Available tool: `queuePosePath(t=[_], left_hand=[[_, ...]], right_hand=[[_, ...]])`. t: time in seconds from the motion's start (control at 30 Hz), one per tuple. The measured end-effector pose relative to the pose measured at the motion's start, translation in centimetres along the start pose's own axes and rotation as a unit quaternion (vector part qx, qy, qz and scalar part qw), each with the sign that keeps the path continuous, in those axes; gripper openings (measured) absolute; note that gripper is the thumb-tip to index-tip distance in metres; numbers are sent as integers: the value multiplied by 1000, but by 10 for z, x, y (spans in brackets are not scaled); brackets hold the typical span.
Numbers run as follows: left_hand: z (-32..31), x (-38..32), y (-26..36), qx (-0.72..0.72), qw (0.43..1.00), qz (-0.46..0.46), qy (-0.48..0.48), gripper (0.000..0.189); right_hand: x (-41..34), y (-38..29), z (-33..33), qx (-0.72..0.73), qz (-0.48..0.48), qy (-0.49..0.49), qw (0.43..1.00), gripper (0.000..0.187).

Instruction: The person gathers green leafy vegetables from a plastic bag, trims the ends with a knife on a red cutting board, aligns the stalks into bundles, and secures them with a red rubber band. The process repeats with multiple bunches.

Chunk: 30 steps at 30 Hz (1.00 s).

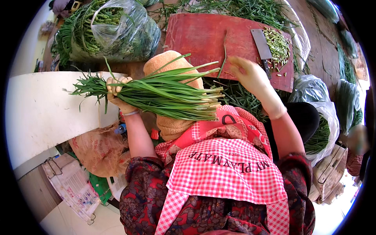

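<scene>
My left hand (119,92), in a pale glove with a bracelet at the wrist, grips a bunch of garlic chives (167,95) near the leafy end. The cut, pale stem ends point right, over my lap. My right hand (249,75), in a pale glove and blurred, is raised at the near edge of the red board (199,38), away from the bunch; its fingers look apart with nothing between them. A single long leaf (225,53) lies on the board. A cleaver (261,44) lies at the board's right, beside a heap of cut stem ends (277,48).
A plastic bag of greens (117,32) stands at the upper left, beside a white panel (53,102). Loose leaves (252,11) lie behind the board. An orange towel (173,63) covers my leg. More bagged greens (320,135) stand at the right.
</scene>
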<state>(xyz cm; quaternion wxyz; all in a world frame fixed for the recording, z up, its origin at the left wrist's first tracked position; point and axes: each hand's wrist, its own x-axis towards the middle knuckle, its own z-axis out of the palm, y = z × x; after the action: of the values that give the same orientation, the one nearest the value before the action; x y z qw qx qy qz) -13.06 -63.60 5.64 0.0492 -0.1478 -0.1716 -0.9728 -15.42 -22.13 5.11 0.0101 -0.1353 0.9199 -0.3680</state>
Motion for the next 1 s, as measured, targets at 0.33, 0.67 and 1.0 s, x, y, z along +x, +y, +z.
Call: queuePosePath(t=[0.33, 0.67, 1.0], left_hand=[[-1, -7, 6, 89, 995, 41, 22, 14], [82, 15, -1, 121, 992, -2, 31, 21], [154, 49, -107, 410, 909, -54, 48, 15]], right_hand=[[68, -34, 68, 26, -131, -50, 990, 19], [-62, 66, -2, -225, 0, -125, 966, 21], [9, 170, -15, -375, 318, -162, 856, 101]])
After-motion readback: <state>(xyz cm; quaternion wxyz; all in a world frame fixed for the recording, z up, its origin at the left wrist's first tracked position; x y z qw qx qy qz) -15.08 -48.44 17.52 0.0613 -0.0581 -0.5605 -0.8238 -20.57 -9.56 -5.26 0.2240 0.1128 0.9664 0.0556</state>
